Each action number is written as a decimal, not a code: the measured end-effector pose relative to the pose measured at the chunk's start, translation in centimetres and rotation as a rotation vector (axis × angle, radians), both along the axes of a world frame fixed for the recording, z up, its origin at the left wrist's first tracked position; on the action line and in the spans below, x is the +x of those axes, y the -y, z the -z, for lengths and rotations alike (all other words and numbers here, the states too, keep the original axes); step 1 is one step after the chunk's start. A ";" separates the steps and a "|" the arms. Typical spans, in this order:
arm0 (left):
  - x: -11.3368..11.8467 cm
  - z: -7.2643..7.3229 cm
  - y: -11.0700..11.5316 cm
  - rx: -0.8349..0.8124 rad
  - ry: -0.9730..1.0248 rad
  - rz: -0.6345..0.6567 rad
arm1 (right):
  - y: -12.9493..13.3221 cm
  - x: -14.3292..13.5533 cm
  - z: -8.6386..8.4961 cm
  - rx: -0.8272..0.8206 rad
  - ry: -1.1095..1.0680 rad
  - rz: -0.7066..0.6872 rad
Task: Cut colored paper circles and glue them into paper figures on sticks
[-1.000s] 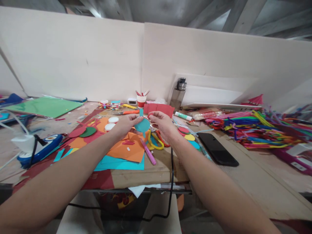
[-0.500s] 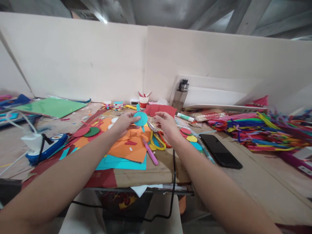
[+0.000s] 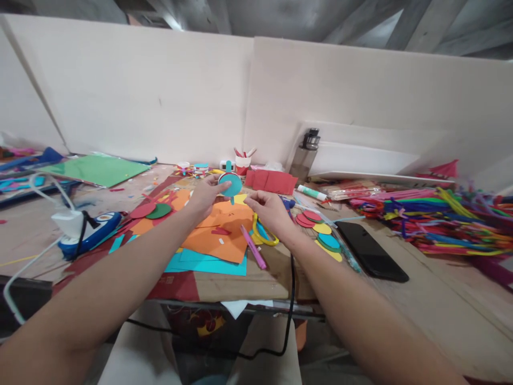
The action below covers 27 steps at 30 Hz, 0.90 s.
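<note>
A round turquoise paper piece [image 3: 230,185] with strips sticking out above and below is pinched in my left hand [image 3: 205,197]. Close to its right, my right hand [image 3: 269,209] has thumb and fingers drawn together; anything between the fingertips is too small to make out. Below both hands lie orange paper [image 3: 218,245] over turquoise sheets [image 3: 208,266]. A pink pen [image 3: 253,248] rests beside the orange paper, and yellow-handled scissors [image 3: 267,239] lie partly hidden under my right hand.
Paper circles [image 3: 329,242] and a black phone [image 3: 371,250] are on the right, with colourful pipe cleaners [image 3: 420,214] beyond. A bottle [image 3: 305,160], glue stick [image 3: 311,192] and red paper [image 3: 272,182] stand or lie behind. A power strip [image 3: 90,233] is at left.
The camera view has shifted, moving the scene rightward. My left hand still holds the turquoise piece, raised slightly. My right hand's fingers have come lower and nearer together.
</note>
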<state>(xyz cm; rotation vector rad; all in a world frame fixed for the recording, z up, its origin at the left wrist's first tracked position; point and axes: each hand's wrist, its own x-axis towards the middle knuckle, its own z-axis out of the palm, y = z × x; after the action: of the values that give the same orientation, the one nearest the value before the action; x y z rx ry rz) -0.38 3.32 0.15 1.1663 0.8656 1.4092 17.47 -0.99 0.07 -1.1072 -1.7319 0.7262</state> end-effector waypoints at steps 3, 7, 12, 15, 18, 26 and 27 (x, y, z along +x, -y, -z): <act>0.0 0.0 0.0 0.007 -0.002 0.014 | 0.6 -0.4 -0.1 0.041 0.132 -0.006; 0.0 0.0 0.1 -0.002 -0.006 0.020 | 0.7 -0.6 0.0 0.051 0.166 0.009; 0.2 0.0 0.5 0.019 -0.052 0.122 | -0.2 0.0 -0.1 0.008 -0.125 0.196; 0.5 0.1 0.9 0.036 -0.106 0.236 | -0.5 0.3 -0.6 -0.091 -0.277 0.199; 0.8 0.3 1.0 0.049 -0.134 0.300 | -0.4 0.3 -0.9 -0.160 -0.374 0.129; 0.7 0.3 1.0 0.054 -0.146 0.350 | -0.6 0.3 -0.6 -0.182 -0.430 0.004; 0.7 0.3 1.0 0.052 -0.143 0.353 | -0.6 0.4 -0.5 -0.182 -0.436 -0.002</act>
<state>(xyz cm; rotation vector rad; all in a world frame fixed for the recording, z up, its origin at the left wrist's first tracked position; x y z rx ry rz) 0.34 2.30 -0.15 1.3969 0.6830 1.0753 17.82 -0.41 0.61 -0.9785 -1.3163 1.0566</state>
